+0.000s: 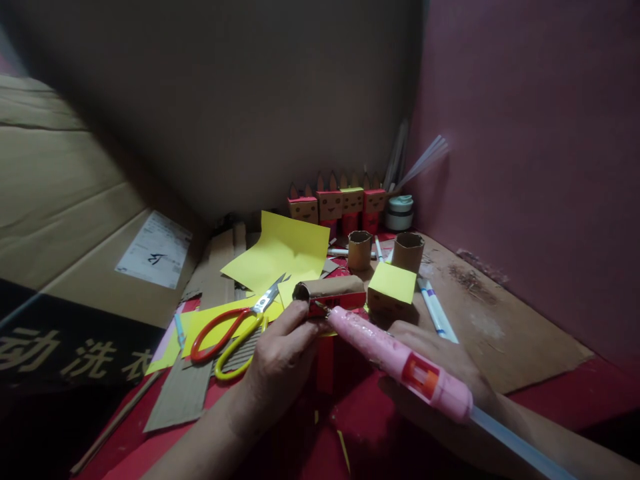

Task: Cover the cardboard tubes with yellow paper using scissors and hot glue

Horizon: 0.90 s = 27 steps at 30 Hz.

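The left hand (280,360) clasps a red-wrapped cardboard tube (335,288), seemingly steadying it beside the pink hot-glue gun (383,347) gripped in the right hand (440,350).

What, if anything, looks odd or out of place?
The cardboard sheet on the right has a dark, rough-looking patch near its far edge, unlike the plainer surface around it; its cause isn't clear. The scissors lie slightly open near the left hand.
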Each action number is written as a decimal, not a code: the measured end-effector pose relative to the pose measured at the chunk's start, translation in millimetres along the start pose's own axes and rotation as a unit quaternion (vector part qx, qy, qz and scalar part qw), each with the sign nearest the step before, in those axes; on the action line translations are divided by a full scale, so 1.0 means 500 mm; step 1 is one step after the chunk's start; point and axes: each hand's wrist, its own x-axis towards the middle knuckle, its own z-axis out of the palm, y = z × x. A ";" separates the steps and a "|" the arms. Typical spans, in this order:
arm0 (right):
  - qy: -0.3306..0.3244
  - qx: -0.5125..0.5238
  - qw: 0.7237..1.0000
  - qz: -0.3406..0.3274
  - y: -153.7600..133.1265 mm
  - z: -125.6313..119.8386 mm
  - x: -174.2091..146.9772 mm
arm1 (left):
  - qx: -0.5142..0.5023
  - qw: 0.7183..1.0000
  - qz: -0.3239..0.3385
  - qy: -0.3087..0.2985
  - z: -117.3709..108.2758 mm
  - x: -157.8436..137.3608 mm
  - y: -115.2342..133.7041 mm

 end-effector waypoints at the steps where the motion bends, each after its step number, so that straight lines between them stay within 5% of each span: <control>1: 0.000 0.000 1.000 -0.002 0.002 0.000 -0.002 | 0.002 1.000 0.002 0.001 0.000 0.000 0.000; 27: -0.043 -0.074 0.996 0.035 0.000 -0.021 0.002 | 0.027 0.999 -0.008 0.020 -0.010 0.005 0.000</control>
